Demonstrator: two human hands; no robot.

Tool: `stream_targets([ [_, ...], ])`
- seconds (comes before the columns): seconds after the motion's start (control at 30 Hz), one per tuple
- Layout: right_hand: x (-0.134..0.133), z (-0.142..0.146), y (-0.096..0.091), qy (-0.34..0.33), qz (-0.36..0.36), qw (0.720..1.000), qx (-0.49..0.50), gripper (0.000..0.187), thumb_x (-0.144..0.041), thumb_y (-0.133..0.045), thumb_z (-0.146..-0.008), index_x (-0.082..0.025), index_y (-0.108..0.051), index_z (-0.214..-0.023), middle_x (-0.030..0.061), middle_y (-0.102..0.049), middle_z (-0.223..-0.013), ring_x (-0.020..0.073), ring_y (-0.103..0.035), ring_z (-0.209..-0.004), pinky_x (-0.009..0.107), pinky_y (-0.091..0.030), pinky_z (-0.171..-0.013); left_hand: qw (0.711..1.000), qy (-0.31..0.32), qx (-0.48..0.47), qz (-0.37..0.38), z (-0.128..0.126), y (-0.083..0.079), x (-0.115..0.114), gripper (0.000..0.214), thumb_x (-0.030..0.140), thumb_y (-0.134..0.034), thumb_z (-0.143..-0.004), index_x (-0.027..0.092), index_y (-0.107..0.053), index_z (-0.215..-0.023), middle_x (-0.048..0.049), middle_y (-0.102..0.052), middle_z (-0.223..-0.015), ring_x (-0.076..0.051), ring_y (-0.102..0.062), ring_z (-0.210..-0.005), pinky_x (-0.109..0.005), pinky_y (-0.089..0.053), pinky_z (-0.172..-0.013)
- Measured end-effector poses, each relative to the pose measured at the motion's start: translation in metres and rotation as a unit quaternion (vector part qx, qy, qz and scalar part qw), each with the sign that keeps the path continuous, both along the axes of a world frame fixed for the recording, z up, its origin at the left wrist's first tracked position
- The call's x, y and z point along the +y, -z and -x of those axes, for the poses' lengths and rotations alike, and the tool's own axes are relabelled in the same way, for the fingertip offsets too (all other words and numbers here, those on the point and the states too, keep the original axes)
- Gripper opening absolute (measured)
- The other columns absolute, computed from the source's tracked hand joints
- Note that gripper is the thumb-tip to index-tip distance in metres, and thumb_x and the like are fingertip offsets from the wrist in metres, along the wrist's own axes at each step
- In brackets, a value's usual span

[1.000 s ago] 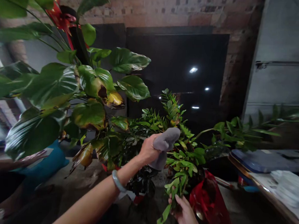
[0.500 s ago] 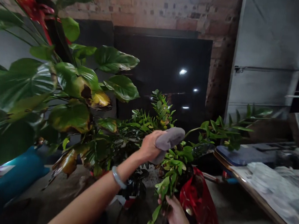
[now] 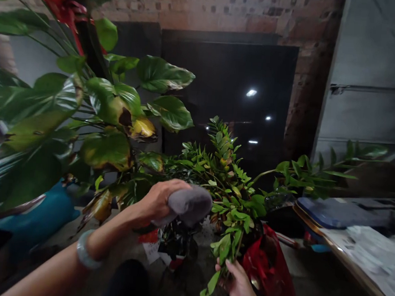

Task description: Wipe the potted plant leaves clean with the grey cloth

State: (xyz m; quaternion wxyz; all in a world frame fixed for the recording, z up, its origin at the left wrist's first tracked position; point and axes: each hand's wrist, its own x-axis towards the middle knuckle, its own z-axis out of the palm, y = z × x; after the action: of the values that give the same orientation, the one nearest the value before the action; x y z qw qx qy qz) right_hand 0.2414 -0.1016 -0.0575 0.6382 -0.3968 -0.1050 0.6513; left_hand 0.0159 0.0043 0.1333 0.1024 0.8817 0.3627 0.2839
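My left hand (image 3: 154, 203), with a pale bangle (image 3: 89, 251) at its wrist, is closed on a bunched grey cloth (image 3: 194, 206). The cloth hangs in the air in front of the potted plant, apart from the right hand. Low in the view, my right hand (image 3: 241, 284) grips a drooping leafy stem (image 3: 225, 248) between thumb and fingers. This stem belongs to a bushy plant (image 3: 224, 154) with small glossy leaves. Part of the plant's base is hidden behind the leaves and the cloth.
A large-leaved plant (image 3: 107, 149) with yellowed, browned leaves fills the left. Red plastic (image 3: 270, 268) lies beside my right hand. On the right stands a table (image 3: 350, 273) with papers and a blue tray (image 3: 334, 214). Dark panels (image 3: 221, 87) lean against the brick wall.
My left hand has moved left and slightly down with the grey cloth, away from the stem. My right hand still holds the stem. The view has shifted slightly left.
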Motion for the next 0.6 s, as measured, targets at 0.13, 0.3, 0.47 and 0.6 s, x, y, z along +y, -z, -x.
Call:
stream_targets([
  [0.13,0.004,0.007,-0.001,-0.007,0.003,1.000,0.008,0.043,-0.033,-0.091,-0.029,-0.019,-0.071,-0.064,0.0029,-0.070,-0.065,0.0170,-0.063,-0.059,0.024,-0.043,-0.049,0.999,-0.015,0.031,0.032,-0.010,0.039,0.003,0.046,0.008,-0.053,-0.059,0.022,-0.067,-0.100,-0.0042,-0.068,-0.108,-0.024,-0.062,-0.100,-0.031,-0.046,-0.087],
  [0.3,0.007,-0.001,0.013,-0.031,0.008,0.999,0.006,0.042,-0.034,-0.091,-0.028,-0.020,-0.071,-0.063,0.0020,-0.070,-0.064,0.0172,-0.063,-0.058,0.023,-0.041,-0.046,0.976,0.146,0.128,0.096,0.004,0.039,-0.014,0.053,0.005,-0.052,-0.053,0.025,-0.067,-0.099,-0.0016,-0.070,-0.101,-0.021,-0.064,-0.092,-0.026,-0.047,-0.080],
  [0.47,0.011,-0.010,0.029,-0.057,-0.009,0.998,0.007,0.034,-0.030,-0.090,-0.041,-0.021,-0.071,-0.067,0.0034,-0.072,-0.071,0.0187,-0.065,-0.063,0.027,-0.047,-0.054,0.996,-0.028,-0.065,-0.048,0.014,-0.004,0.002,0.043,0.013,-0.053,-0.063,0.023,-0.065,-0.103,-0.0028,-0.067,-0.111,-0.021,-0.060,-0.102,-0.029,-0.044,-0.088],
  [0.6,0.012,-0.010,0.034,-0.065,-0.009,0.998,-0.008,0.035,-0.032,-0.090,-0.040,-0.022,-0.071,-0.067,0.0031,-0.072,-0.072,0.0190,-0.065,-0.065,0.027,-0.048,-0.054,0.995,-0.093,0.003,-0.025,0.008,0.031,0.007,0.042,0.011,-0.053,-0.060,0.024,-0.066,-0.098,-0.0019,-0.069,-0.103,-0.020,-0.062,-0.096,-0.028,-0.046,-0.083],
])
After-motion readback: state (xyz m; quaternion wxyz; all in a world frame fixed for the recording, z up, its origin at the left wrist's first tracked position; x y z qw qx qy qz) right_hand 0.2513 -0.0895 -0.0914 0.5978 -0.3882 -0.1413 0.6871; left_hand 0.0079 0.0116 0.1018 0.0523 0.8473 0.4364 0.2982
